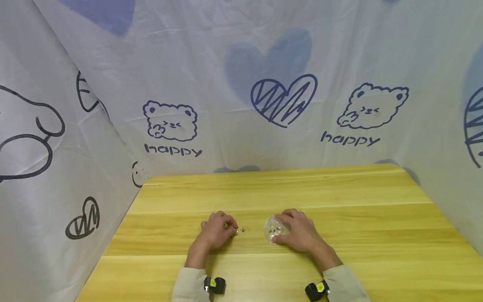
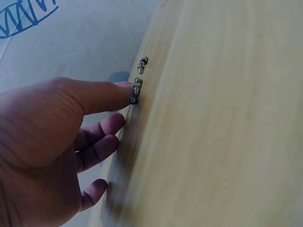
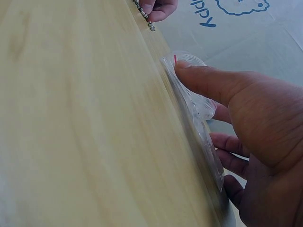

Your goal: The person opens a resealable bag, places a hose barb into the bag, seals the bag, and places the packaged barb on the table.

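Observation:
Small shiny metal screws point(image 2: 137, 86) lie in a short row on the wooden table. My left hand point(image 1: 216, 230) is at them, with the thumb and index fingertip brought together on the nearest ones; its other fingers are loosely bent. One more little cluster of screws point(image 1: 242, 229) lies just beyond those fingertips. To the right, my right hand point(image 1: 299, 230) holds a clear plastic zip bag point(image 1: 273, 235) between thumb and fingers. The bag has a red line point(image 3: 175, 58) by its mouth, and several small metal pieces point(image 1: 275, 230) show through it.
The wooden table point(image 1: 286, 188) has light and dark yellow grain bands. Behind it and at its sides hangs a white cloth point(image 1: 226, 126) printed with hearts, bears and lettering. Black bands point(image 1: 216, 285) circle both wrists.

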{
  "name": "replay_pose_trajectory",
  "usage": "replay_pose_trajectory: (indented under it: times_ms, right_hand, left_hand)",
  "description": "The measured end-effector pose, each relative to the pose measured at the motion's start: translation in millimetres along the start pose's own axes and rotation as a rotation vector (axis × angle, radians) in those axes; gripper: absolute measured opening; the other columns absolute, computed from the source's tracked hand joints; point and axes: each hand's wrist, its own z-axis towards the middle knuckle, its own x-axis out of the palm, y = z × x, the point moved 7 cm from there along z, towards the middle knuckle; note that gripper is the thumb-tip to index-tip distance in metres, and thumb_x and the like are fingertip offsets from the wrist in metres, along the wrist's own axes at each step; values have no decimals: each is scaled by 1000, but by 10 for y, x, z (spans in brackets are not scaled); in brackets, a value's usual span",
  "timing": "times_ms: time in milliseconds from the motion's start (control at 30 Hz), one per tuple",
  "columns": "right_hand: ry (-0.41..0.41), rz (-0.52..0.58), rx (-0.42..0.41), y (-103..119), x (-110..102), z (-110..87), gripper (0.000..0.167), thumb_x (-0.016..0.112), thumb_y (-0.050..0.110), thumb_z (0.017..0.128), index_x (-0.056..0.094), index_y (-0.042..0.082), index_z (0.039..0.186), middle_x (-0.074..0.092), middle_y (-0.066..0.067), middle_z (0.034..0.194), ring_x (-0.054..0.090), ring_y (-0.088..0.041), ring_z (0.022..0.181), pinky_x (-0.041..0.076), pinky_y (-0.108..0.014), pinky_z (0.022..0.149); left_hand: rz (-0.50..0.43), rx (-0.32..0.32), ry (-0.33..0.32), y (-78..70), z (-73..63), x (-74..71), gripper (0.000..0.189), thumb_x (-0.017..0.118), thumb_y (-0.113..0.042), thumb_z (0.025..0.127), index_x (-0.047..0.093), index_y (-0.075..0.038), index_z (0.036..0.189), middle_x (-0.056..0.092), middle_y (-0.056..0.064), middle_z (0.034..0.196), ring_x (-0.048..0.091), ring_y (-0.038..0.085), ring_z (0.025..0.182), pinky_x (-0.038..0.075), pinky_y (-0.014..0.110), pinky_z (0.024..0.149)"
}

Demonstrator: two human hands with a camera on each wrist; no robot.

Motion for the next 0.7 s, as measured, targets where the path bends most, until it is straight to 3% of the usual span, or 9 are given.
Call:
replay_pose_trajectory:
  times_ms: [367,533,700]
  right_hand:
    - [-2,7,-4,-1,1,10,68,81,50,71,61,22,130,54,-5,132,49,-31,122,35,-58,100]
    - [0,9,0,2,2,14,69,81,51,70,61,22,130,54,-5,132,49,-31,122,34,-58,100]
    - [-2,2,-1,4,-4,15,69,81,51,70,62,22,130,55,-5,131,50,-30,120,35,-57,99]
  left_hand:
    - [60,24,22,-19,22,67,6,60,-22,95,63,-20,90,55,1,107,44,22,103,28,47,82]
    - [2,63,3,-74,25,54,8,56,-22,98,62,-19,93,54,0,103,44,21,101,27,45,81]
    - [-58,114,-18,-185,42,48,10,54,-23,99,61,-18,94,54,-2,103,45,21,102,27,50,86]
